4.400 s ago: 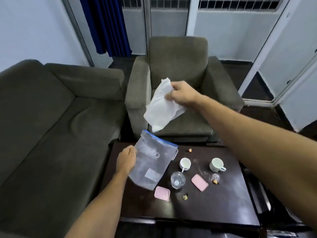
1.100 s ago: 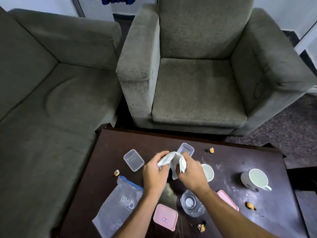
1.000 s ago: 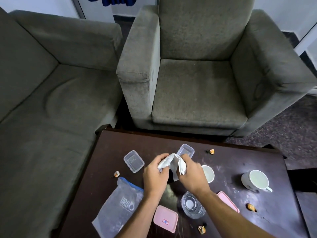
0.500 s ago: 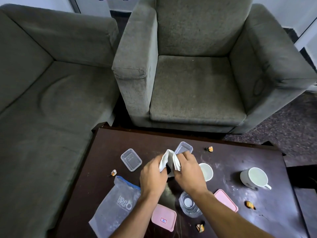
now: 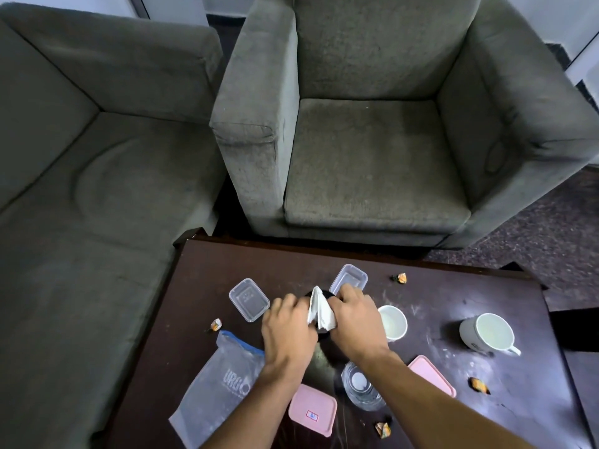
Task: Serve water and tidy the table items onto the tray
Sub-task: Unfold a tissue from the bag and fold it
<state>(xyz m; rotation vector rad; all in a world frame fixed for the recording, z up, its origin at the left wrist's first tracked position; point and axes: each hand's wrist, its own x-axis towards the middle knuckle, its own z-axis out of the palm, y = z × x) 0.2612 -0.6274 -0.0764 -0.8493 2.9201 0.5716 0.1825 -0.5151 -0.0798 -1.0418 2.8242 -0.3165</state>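
Left hand [image 5: 288, 332] and right hand [image 5: 355, 322] clutch a white cloth [image 5: 319, 309] just beyond the glass [image 5: 361, 388], possibly unfilled; the pink lid [image 5: 312, 413] beside it lies loose, no tray visible.

The left hand [image 5: 288, 332] and right hand [image 5: 353, 322] are hiding much of the cloth [image 5: 319, 311]. An arm [image 5: 447, 406] is partly covering the lid [image 5: 436, 377] right of the glass [image 5: 358, 382].

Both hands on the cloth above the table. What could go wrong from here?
1. The glass stands just beside the right forearm; lowering that arm may tip it.
2. The small white cup sits close to the right hand; a sweep of the white cloth, gripped together with the left hand, could knock it.
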